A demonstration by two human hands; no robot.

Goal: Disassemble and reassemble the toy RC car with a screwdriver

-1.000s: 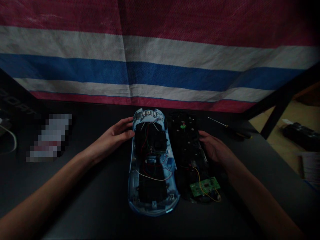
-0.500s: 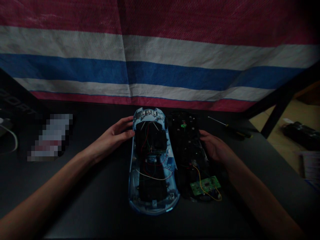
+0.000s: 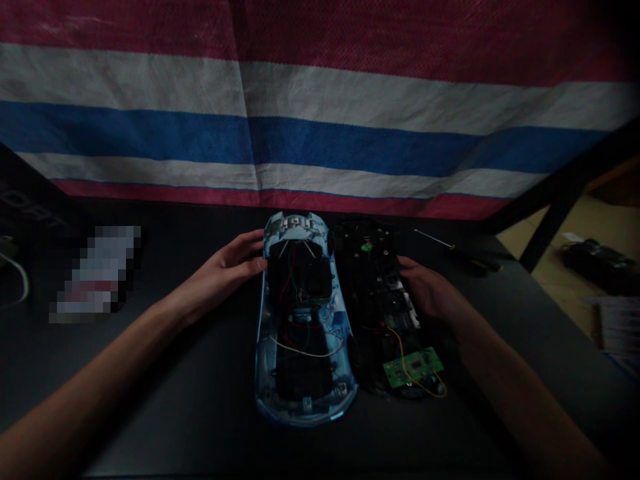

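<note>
A light blue toy car body shell [image 3: 265, 333] lies upside down on the dark table, its inside and thin wires showing. My left hand [image 3: 227, 270] holds its left edge, the thumb on the side wall and the other fingertips partly hidden. Close along the shell's right side is the black toy car chassis [image 3: 373, 287]. A green circuit board [image 3: 413, 369] with a yellow wire is at its near end. My right hand [image 3: 430, 290] grips the chassis by its right edge, with most of the fingers hidden behind it.
A screwdriver [image 3: 470, 259] lies at the right rear of the table [image 3: 200, 407]. To the left is a blurred-out flat object [image 3: 100, 273], with a white cable [image 3: 23, 277] beyond it. A striped sheet [image 3: 320, 143] hangs behind the table.
The view has shifted slightly. The chassis looks slightly tilted, with more of a pale strip showing along its right side. Both hands keep their places at the two parts.
</note>
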